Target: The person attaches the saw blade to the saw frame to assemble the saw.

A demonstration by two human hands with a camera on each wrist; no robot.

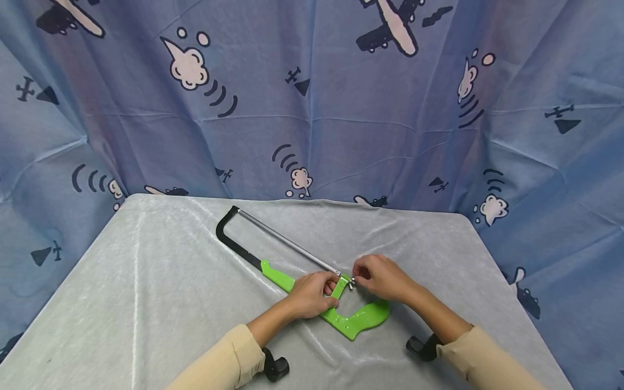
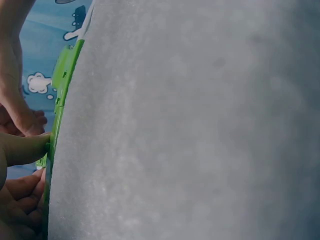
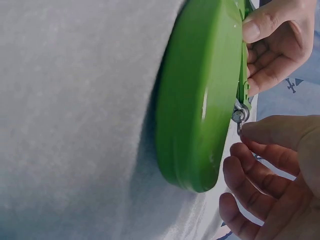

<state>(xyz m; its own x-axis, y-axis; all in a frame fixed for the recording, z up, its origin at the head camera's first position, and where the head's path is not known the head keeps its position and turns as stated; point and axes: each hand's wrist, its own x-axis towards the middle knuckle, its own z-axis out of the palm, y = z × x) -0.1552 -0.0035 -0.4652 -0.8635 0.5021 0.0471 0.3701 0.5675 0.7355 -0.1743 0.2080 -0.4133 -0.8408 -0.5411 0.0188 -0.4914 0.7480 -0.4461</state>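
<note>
A hacksaw (image 1: pixel 280 277) lies slantwise on the cloth, with a bright green handle (image 3: pixel 192 100), a black front bow (image 1: pixel 239 249) and a thin grey blade bar (image 1: pixel 287 241). My left hand (image 1: pixel 310 295) grips its green frame between thumb and fingers, close to the blade's near end; the left wrist view shows that thumb (image 2: pixel 27 149) pressing the frame's edge. At the blade's handle end sits a small metal wing nut (image 3: pixel 240 115). My right hand (image 1: pixel 382 277) pinches one wing at thumb and forefinger, its other fingers loosely curled. Part of the frame is hidden under the left hand.
A pale grey velvety cloth (image 1: pixel 161 303) covers the table, slightly wrinkled. Behind the table's far edge hangs a blue curtain (image 1: pixel 253 97) printed with planes and clouds. Black wrist-worn devices (image 1: pixel 276 368) sit by both beige sleeves (image 1: pixel 224 360).
</note>
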